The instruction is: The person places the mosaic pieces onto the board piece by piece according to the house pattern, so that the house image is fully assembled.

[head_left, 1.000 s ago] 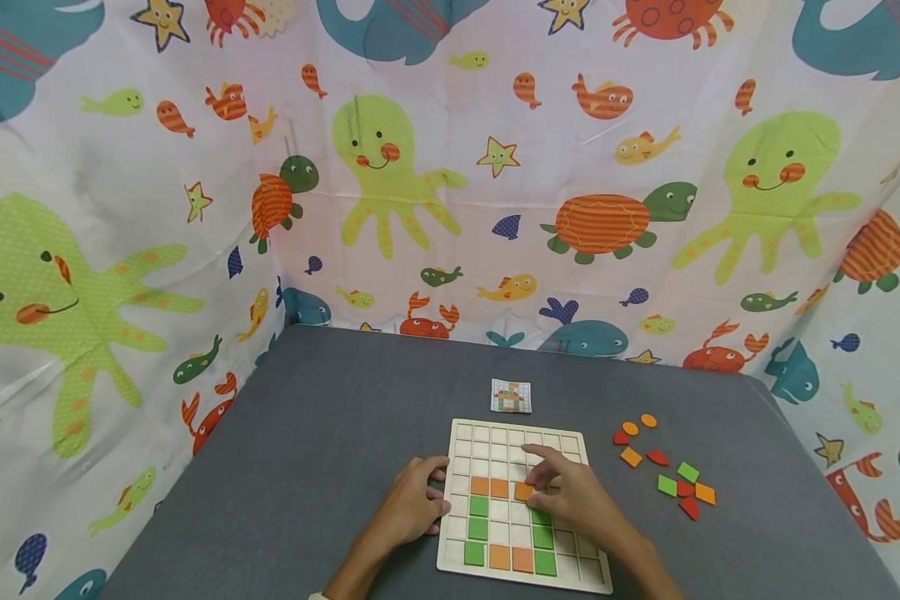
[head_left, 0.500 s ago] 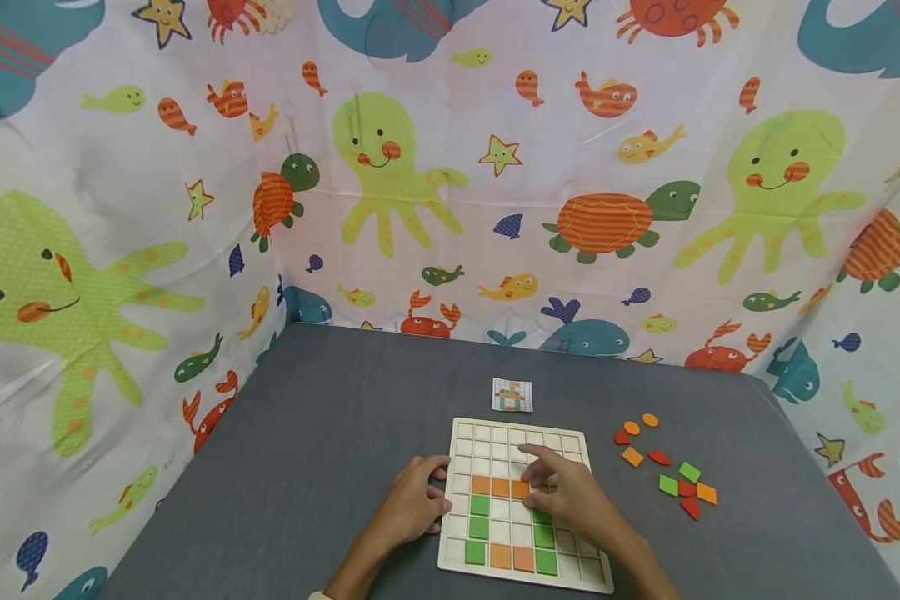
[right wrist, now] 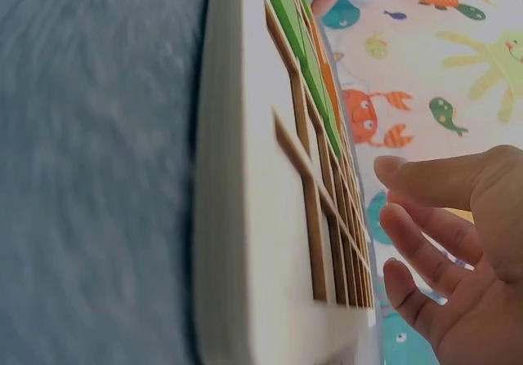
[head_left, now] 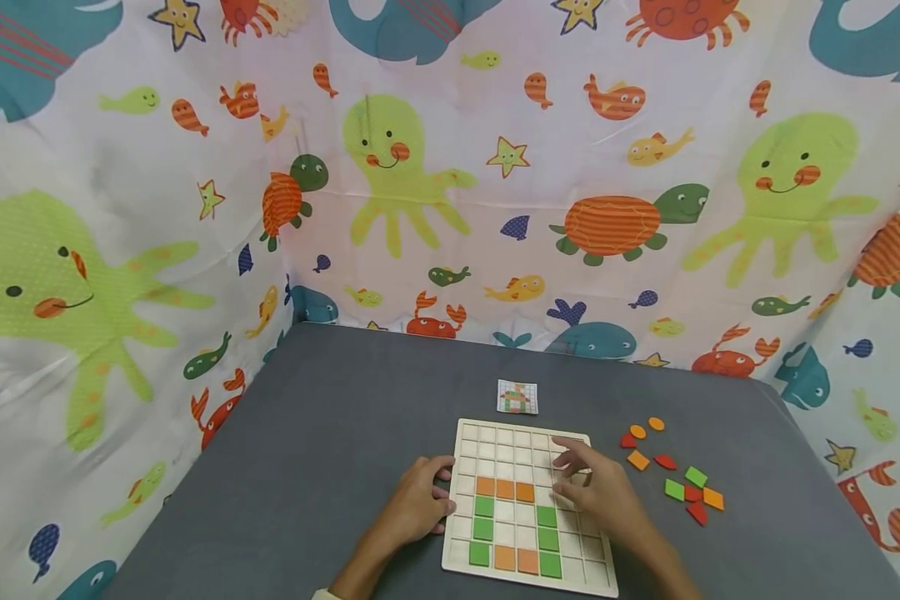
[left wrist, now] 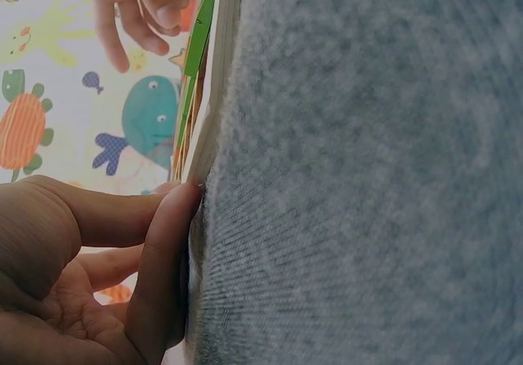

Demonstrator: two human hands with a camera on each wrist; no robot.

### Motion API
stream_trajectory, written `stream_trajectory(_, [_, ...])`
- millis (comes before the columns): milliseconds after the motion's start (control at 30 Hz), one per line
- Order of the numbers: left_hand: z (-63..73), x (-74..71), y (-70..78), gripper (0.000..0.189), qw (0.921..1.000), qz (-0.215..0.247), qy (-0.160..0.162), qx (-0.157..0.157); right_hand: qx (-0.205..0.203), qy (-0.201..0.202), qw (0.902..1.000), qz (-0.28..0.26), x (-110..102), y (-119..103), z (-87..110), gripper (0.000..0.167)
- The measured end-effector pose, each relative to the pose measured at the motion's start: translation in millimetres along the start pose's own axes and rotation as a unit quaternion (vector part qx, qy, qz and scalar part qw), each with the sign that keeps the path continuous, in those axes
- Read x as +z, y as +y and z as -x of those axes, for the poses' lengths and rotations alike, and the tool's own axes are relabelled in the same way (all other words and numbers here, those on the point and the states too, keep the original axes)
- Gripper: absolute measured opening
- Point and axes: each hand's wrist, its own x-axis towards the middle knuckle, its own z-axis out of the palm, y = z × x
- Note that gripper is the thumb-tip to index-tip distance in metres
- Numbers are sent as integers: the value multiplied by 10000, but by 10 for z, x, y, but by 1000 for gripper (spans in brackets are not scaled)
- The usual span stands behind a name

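Note:
A pale wooden grid board point(head_left: 600, 575) lies on the table, its slots partly filled with flat square tiles. Three orange tiles point(head_left: 505, 489) form a row across it. Green tiles point(head_left: 483, 529) run down the left side, more green tiles point(head_left: 548, 540) down the right, and orange tiles point(head_left: 527, 561) sit between them at the bottom. At the board's left edge my left hand point(head_left: 417, 500) holds the rim between curled fingers and thumb. My right hand point(head_left: 596, 483) hovers over the right part of the board, fingers apart and loosely bent, holding nothing.
Loose orange, red and green pieces point(head_left: 673, 489) lie on the grey table point(head_left: 360, 417) right of the board. A small printed pattern card point(head_left: 517, 397) lies behind the board. A sea-animal curtain point(head_left: 435, 275) surrounds the table's back and sides.
My right hand has let go of the third orange tile in the row and moved right, away from it. My left hand stays at the board's edge.

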Motion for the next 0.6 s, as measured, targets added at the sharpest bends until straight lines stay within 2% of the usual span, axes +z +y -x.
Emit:
stream_trajectory(300, [22, -4, 20, 63, 9997, 180, 65, 126, -115, 640, 9969, 447, -233, 180, 16, 68])
stream_trajectory(600, [16, 9, 32, 64, 9998, 153, 38, 104, 356, 923, 9918, 809, -536, 433, 59, 69])
